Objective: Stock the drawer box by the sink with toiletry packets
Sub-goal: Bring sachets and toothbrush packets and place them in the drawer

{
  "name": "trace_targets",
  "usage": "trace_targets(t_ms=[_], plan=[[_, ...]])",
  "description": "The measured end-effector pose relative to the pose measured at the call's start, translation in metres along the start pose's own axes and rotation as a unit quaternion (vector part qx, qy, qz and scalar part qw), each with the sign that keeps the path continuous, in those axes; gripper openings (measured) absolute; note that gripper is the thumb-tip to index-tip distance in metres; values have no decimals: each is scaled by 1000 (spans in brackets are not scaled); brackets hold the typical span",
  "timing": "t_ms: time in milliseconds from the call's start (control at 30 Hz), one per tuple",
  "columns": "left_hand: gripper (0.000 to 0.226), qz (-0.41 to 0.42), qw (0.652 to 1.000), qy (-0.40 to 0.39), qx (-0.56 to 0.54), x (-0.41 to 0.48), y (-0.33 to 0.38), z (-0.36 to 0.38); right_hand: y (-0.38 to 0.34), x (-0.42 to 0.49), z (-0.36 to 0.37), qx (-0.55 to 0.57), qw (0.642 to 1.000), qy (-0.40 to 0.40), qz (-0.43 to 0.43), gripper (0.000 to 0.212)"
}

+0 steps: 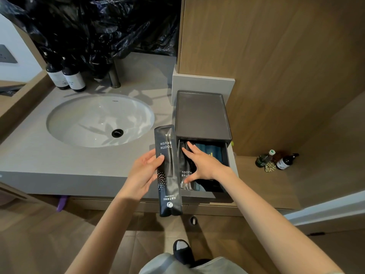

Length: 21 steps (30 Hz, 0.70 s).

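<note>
- Sink [59, 123]: smooth white oval basin set into a matte grey counter, left of the drawer box.
- Left hand [142, 173]: clasps a long, glossy black toothbrush packet [167, 171] upright, just beside the box.
- Right hand [201, 163]: fingers spread wide, palm down in the pulled-out drawer [223, 161], resting on packets there; nothing gripped.
- Drawer box [202, 115]: dark, rectangular, flat-topped; the hand hides much of the drawer's contents.

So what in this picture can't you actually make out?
Head view, three things:
- Drawer contents: the right hand covers much of them, so no packet count.
- Bottle labels by the sink: print too small to read.
- Tap: its top is hidden by the black plastic bag.
</note>
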<state>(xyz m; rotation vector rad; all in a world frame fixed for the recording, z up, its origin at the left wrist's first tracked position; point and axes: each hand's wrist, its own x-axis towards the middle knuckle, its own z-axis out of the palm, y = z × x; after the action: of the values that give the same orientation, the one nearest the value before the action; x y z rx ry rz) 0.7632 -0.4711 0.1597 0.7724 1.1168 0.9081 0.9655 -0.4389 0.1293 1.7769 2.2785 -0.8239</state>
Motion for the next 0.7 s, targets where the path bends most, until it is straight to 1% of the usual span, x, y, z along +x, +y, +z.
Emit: trace_targets(t_ms=[33,67,100,133,167,200,233,267,300,367,433,500,567,633,700], plan=[[22,1,1000,11,1,2,0,2,1,-4,-3,22,1000,16,-3,97],[22,2,1000,21,4,5,1,4,1,-10,-6,49,998,48,-8,79],[22,5,1000,29,9,7,1,6,-1,-18,-9,85,991,99,-16,60],[22,6,999,34,15,8,2,9,-3,-26,-11,132,979,154,-17,44],[23,6,999,37,17,10,3,11,-7,-36,-13,198,959,200,-9,31],[23,8,999,38,16,11,3,13,-12,-46,-15,279,932,231,3,24],[22,10,999,38,13,12,3,16,-16,-55,-16,359,902,238,16,21],[20,11,999,36,9,12,3,20,-19,-63,-15,422,878,227,28,19],[20,14,999,31,5,12,3,25,-20,-70,-14,459,863,210,37,18],[19,16,999,26,-9,13,4,35,-17,-80,-10,478,857,186,47,14],[19,10,999,23,-20,15,3,42,-12,-86,-7,491,850,182,57,9],[29,3,1000,12,-11,17,2,49,-7,-91,-8,513,834,189,76,5],[39,9,1000,-7,5,18,3,54,-1,-96,-12,507,835,194,89,5],[47,38,999,-16,18,15,8,60,7,-100,-17,457,856,224,91,7],[65,83,995,6,48,14,14,61,16,-105,-24,386,878,267,97,9]])
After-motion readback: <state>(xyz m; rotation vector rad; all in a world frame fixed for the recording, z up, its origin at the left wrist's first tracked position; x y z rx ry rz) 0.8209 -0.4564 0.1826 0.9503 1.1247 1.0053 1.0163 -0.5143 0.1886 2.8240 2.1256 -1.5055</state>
